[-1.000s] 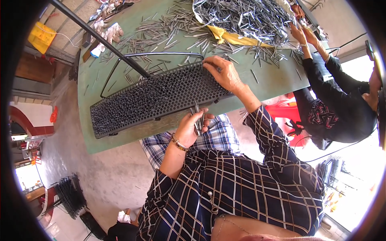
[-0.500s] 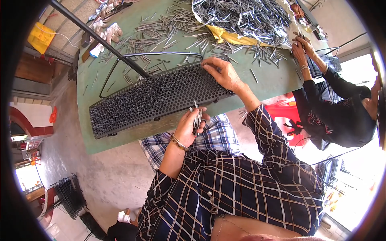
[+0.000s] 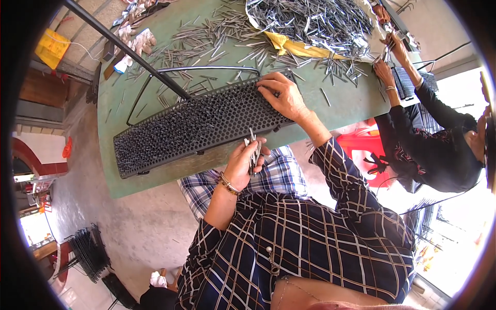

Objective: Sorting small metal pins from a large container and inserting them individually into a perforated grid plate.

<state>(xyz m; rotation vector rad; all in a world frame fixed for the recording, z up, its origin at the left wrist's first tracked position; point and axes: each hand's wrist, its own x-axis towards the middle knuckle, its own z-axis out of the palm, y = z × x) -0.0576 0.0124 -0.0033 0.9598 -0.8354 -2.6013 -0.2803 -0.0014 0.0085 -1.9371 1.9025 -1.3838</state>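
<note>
A long black perforated rack (image 3: 243, 111) rests tilted at the green table's near edge. Thin dark strips fill many of its round holes from the left end to about the middle; the right part has bare holes. My right hand (image 3: 287, 98) is over the rack's right end, its fingers bent together at the holes; anything between the fingertips is hidden. In front of the rack's near side, my left hand (image 3: 245, 161) is closed round a small bundle of thin metal strips (image 3: 253, 150) that stick up past the fingers.
Loose strips (image 3: 206, 39) lie across the green table (image 3: 116, 103) beyond the rack. A large heap of strips (image 3: 310, 23) sits on a sheet with a yellow edge. A black metal bar (image 3: 129, 49) slants down to the rack. At right, a co-worker (image 3: 434, 139) works beside a red stool (image 3: 356, 144).
My right hand has shifted slightly left and nearer over the rack. My left hand has hardly moved. The co-worker's hands have moved apart, one reaching farther by the heap.
</note>
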